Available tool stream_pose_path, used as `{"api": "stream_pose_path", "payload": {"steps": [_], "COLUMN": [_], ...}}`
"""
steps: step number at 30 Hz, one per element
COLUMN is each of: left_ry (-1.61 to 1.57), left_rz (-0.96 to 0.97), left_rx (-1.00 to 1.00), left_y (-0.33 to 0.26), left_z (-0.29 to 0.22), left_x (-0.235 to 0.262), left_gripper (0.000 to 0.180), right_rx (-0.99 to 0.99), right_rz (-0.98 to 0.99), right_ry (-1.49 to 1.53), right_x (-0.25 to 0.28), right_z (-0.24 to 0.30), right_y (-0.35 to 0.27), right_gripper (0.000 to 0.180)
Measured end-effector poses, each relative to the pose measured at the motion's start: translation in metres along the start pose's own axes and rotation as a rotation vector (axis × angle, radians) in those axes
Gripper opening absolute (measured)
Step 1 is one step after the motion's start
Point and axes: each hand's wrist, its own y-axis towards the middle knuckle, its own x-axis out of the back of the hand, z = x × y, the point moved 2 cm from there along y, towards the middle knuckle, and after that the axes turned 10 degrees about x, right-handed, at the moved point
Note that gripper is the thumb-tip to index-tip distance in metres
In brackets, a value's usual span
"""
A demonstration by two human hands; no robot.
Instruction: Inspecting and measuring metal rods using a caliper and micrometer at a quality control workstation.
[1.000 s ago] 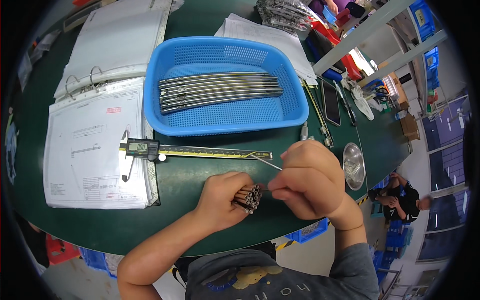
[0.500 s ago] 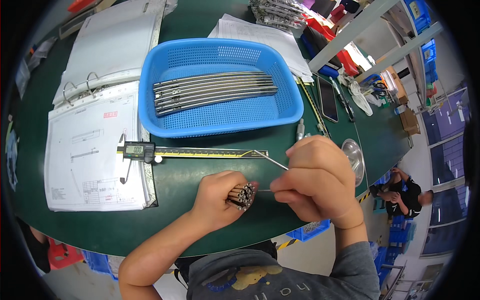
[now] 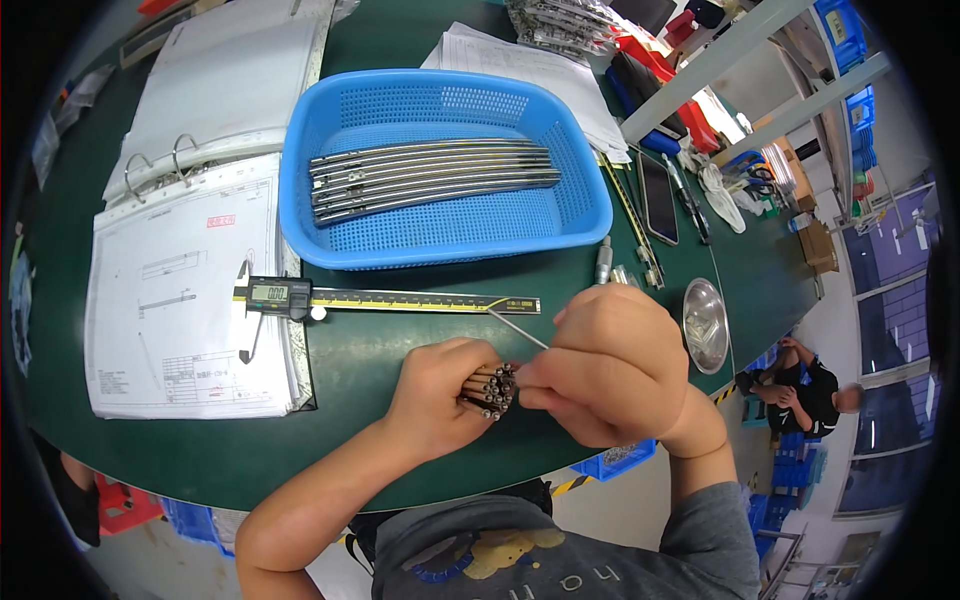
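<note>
1. Head view: the right hand (image 3: 615, 370), gripping a thin metal rod (image 3: 518, 329), has moved left to the bundled tubes' ends; its fingers hide the rod's lower end.
2. The left hand (image 3: 435, 395) clasps the bundled tubes (image 3: 490, 390).
3. Beyond: caliper (image 3: 400, 299), blue basket (image 3: 445, 260).

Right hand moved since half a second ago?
Yes: judged against the caliper, the right hand has shifted left, toward the bundle in the left hand.

green table (image 3: 365, 365) | blue basket (image 3: 450, 257) | open ring binder (image 3: 200, 325) | digital caliper, overlapping binder (image 3: 400, 300) | papers (image 3: 500, 58) | phone (image 3: 658, 200) | metal bowl (image 3: 706, 293)
</note>
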Motion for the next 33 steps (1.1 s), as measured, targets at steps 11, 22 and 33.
{"api": "stream_pose_path", "payload": {"steps": [11, 22, 33], "left_ry": [-0.017, -0.010, 0.009], "left_rz": [-0.029, -0.038, -0.072], "left_rx": [-0.008, -0.031, 0.030], "left_y": [-0.002, 0.004, -0.003], "left_z": [0.001, 0.000, 0.006], "left_x": [-0.004, -0.002, -0.008], "left_gripper": [0.019, 0.021, 0.018], "right_rx": [-0.053, -0.040, -0.119], "right_rz": [0.019, -0.026, 0.025], "right_ry": [0.059, -0.014, 0.053], "right_x": [0.004, 0.010, -0.004], "right_z": [-0.003, -0.006, 0.000], "right_y": [-0.003, 0.002, -0.005], "right_gripper": [0.020, 0.020, 0.009]}}
